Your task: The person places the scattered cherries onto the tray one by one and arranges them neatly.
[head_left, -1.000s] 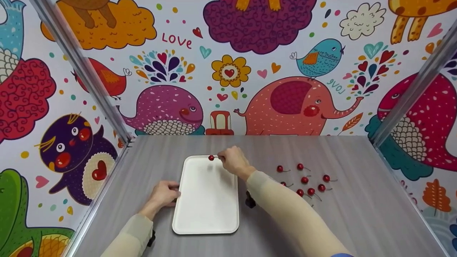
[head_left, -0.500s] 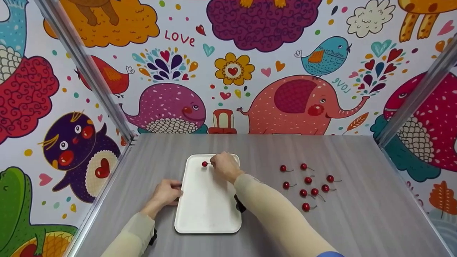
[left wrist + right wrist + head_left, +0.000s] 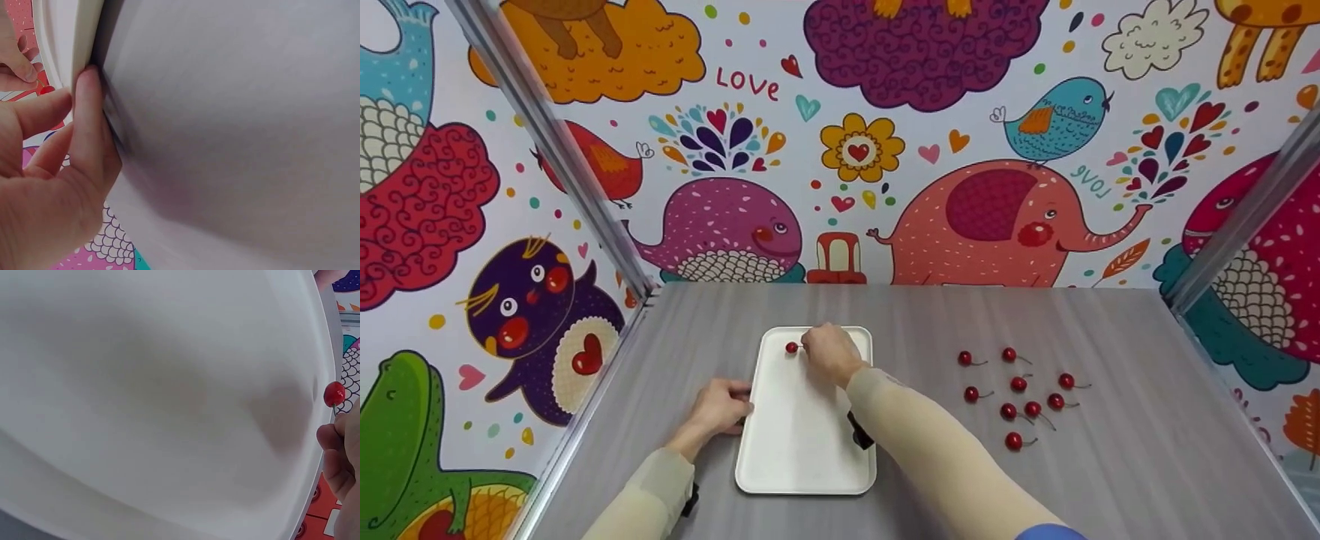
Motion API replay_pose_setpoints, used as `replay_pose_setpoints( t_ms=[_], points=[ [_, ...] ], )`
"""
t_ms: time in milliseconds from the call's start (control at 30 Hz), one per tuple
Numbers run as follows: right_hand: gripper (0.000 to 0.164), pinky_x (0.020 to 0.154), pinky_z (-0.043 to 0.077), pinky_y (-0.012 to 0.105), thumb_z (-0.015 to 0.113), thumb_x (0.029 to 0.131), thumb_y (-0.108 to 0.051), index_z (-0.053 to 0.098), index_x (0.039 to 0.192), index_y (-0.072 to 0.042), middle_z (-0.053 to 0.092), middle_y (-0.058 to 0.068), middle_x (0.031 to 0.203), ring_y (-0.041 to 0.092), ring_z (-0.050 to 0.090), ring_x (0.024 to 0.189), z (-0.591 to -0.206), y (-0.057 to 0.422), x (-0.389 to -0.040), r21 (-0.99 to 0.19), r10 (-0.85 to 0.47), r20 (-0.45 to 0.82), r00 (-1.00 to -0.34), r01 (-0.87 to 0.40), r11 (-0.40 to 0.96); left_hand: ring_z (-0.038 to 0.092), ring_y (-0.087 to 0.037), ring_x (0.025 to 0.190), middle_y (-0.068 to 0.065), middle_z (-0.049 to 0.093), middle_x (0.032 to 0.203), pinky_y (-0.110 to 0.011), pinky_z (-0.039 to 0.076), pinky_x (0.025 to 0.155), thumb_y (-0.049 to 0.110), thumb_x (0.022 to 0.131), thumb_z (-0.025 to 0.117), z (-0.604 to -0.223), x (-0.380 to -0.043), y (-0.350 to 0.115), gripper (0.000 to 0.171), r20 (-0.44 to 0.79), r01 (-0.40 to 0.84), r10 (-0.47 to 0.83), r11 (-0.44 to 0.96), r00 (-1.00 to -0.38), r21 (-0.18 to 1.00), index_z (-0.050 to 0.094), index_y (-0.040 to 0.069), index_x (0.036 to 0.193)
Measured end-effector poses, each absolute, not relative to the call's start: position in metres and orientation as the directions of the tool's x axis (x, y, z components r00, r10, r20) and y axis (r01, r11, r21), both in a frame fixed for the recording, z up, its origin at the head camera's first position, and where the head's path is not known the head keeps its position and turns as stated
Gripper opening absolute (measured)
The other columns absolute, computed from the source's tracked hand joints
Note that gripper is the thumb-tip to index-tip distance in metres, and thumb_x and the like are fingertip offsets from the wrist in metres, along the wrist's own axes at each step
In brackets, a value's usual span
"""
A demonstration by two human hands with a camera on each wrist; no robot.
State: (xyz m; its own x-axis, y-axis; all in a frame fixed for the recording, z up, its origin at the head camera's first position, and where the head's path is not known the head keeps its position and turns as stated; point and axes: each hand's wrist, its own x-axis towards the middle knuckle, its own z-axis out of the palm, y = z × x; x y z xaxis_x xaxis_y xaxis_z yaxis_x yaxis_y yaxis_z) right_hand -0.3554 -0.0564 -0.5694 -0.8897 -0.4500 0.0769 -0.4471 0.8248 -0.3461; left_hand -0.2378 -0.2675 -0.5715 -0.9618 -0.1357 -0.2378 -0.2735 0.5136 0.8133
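My right hand pinches a red cherry by its stem over the far end of a white rectangular tray. In the right wrist view, the cherry hangs near the tray's rim, off its floor, with a soft shadow on the white surface. At the tray's left long side is my left hand. The left wrist view shows its thumb on the rim and a fingertip against the underside, so the left hand grips the edge.
Several loose cherries with stems, such as one cherry, lie scattered on the grey wood-grain table right of the tray. Walls printed with cartoon animals stand behind and at both sides, with metal posts at the corners.
The right hand has carried the cherry left and slightly nearer, from the tray's far rim to over its inside, then stayed there. The left hand keeps its place on the tray. The view has shifted slightly.
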Motion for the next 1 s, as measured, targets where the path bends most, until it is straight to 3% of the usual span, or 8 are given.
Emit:
replay_pose_setpoints(
  t_ms=[300, 600, 733, 1000],
  points=[
    [0.023, 0.082, 0.068, 0.043, 0.069, 0.105, -0.007, 0.087, 0.092, -0.011, 0.087, 0.006, 0.094, 0.027, 0.082, 0.089, -0.576, -0.065, -0.356, -0.314, -0.455, 0.172, -0.874, -0.486, 0.816, 0.075, -0.02, 0.081, -0.015, 0.074, 0.099, -0.043, 0.071, 0.068, -0.007, 0.093, 0.07, -0.572, -0.236, -0.266, 0.042, -0.24, -0.279, -0.142, 0.502, -0.96, 0.819, 0.076, -0.009, 0.135],
    [0.024, 0.084, 0.067, 0.044, 0.068, 0.108, -0.008, 0.086, 0.093, -0.012, 0.087, 0.004, 0.097, 0.025, 0.08, 0.089, -0.583, -0.069, -0.358, -0.405, -0.421, 0.131, -0.898, -0.436, 0.804, 0.074, -0.019, 0.079, -0.015, 0.073, 0.099, -0.043, 0.071, 0.067, -0.007, 0.092, 0.07, -0.573, -0.238, -0.266, 0.044, -0.24, -0.277, -0.138, 0.501, -0.961, 0.82, 0.074, -0.011, 0.136],
    [0.024, 0.089, 0.068, 0.045, 0.067, 0.106, -0.003, 0.088, 0.1, -0.013, 0.087, 0.003, 0.104, 0.025, 0.082, 0.098, -0.585, -0.069, -0.356, -0.442, -0.425, 0.13, -0.896, -0.436, 0.784, 0.075, -0.018, 0.078, -0.014, 0.075, 0.098, -0.042, 0.071, 0.066, -0.007, 0.092, 0.071, -0.573, -0.238, -0.267, 0.043, -0.239, -0.281, -0.147, 0.505, -0.96, 0.816, 0.077, -0.008, 0.135],
    [0.024, 0.082, 0.065, 0.044, 0.067, 0.104, -0.002, 0.086, 0.097, -0.015, 0.085, 0.002, 0.097, 0.021, 0.077, 0.087, -0.589, -0.065, -0.357, -0.412, -0.445, 0.149, -0.883, -0.465, 0.783, 0.074, -0.019, 0.078, -0.013, 0.073, 0.097, -0.042, 0.071, 0.066, -0.007, 0.092, 0.071, -0.574, -0.238, -0.267, 0.043, -0.235, -0.281, -0.154, 0.507, -0.96, 0.815, 0.076, -0.01, 0.135]
  ],
)
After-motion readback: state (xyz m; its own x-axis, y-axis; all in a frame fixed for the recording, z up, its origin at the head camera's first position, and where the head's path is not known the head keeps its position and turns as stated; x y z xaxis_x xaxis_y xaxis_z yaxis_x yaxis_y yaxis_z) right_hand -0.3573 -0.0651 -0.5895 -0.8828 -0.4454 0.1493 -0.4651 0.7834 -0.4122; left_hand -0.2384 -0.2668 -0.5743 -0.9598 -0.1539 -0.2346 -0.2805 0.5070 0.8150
